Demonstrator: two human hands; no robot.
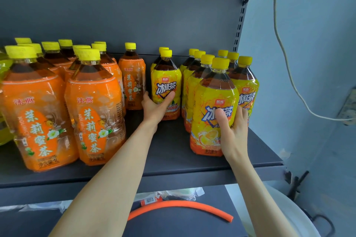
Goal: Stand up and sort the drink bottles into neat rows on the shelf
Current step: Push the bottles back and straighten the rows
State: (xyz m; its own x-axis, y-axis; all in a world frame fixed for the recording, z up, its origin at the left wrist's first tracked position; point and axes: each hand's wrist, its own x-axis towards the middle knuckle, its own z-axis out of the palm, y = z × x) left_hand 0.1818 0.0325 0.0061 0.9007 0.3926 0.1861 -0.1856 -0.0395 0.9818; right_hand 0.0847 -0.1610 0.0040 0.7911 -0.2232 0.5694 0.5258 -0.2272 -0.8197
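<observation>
Left bottles (pixel 38 121) wearing orange labels, white flower motifs and white-edged orange lettering showing; dark brown drink showing above labels. Right bottles (pixel 248 83) wearing yellow labels with fine orange crackle lines, fading to orange at base. Near right bottle (pixel 210 98) showing blue-and-white lettering, small red tag, orange-slice picture. Middle far bottle (pixel 163 81) carrying same yellow pattern. Caps (pixel 89 55) all showing bright yellow. Shelf (pixel 173 150) and back panel (pixel 134 5) showing dark grey. Right wall (pixel 312 54) showing pale blue, off-white cord (pixel 276 15) running down it. Orange hose (pixel 179 207) showing below shelf.
</observation>
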